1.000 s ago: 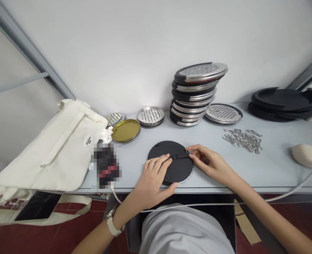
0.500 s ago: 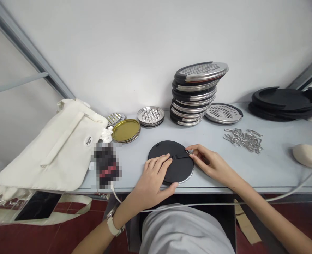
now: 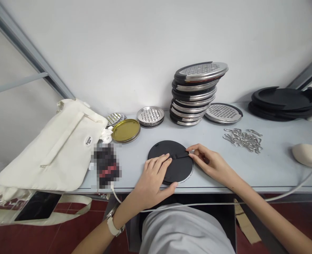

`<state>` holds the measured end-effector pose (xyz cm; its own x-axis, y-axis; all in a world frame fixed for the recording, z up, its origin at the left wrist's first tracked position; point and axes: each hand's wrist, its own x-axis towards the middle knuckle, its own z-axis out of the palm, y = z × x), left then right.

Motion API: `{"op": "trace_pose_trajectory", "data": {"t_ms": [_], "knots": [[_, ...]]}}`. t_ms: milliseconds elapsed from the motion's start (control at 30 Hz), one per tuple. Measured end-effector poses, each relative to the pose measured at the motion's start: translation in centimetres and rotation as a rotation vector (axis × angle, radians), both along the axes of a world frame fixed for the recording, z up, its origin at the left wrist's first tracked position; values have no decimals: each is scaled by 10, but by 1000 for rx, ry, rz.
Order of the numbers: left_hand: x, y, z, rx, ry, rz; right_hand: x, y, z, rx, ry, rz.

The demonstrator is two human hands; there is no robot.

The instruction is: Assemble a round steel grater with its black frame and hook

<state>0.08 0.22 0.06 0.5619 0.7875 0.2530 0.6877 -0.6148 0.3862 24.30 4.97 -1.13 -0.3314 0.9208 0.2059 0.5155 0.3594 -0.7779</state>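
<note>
A round black disc (image 3: 178,170) with a silvery rim lies flat near the table's front edge. Across its face a narrow raised channel (image 3: 181,155) runs to the right edge. My left hand (image 3: 153,176) rests flat over the disc's left part, fingers stretched out and thumb by the near rim. With thumb and fingertips, my right hand (image 3: 207,160) pinches a small metal wire hook at the channel's outer end; my fingers hide most of it. To the right lies a pile of similar metal hooks (image 3: 244,139).
Behind the disc leans a tall stack of round graters (image 3: 195,95), with a single grater (image 3: 224,113) beside it. Gold discs (image 3: 126,129), small graters (image 3: 150,115) and a white bag (image 3: 55,148) are left. Black rings (image 3: 285,102) and a beige object (image 3: 308,155) are right.
The wire hook in my right fingers has shifted slightly toward the disc, its loop now mostly covered. My left hand stays in place on the disc.
</note>
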Motion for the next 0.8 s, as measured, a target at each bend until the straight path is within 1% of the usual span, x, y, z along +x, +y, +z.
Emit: {"op": "trace_pose_trajectory", "data": {"t_ms": [233, 333, 567, 800], "knots": [[0, 1, -1, 8, -13, -1, 1, 2, -4, 43, 49, -57], [0, 1, -1, 7, -6, -1, 1, 3, -2, 53, 71, -59], [0, 0, 0, 12, -10, 0, 1, 2, 4, 87, 18, -71], [0, 0, -1, 5, -8, -2, 3, 2, 4, 104, 28, -72]]}}
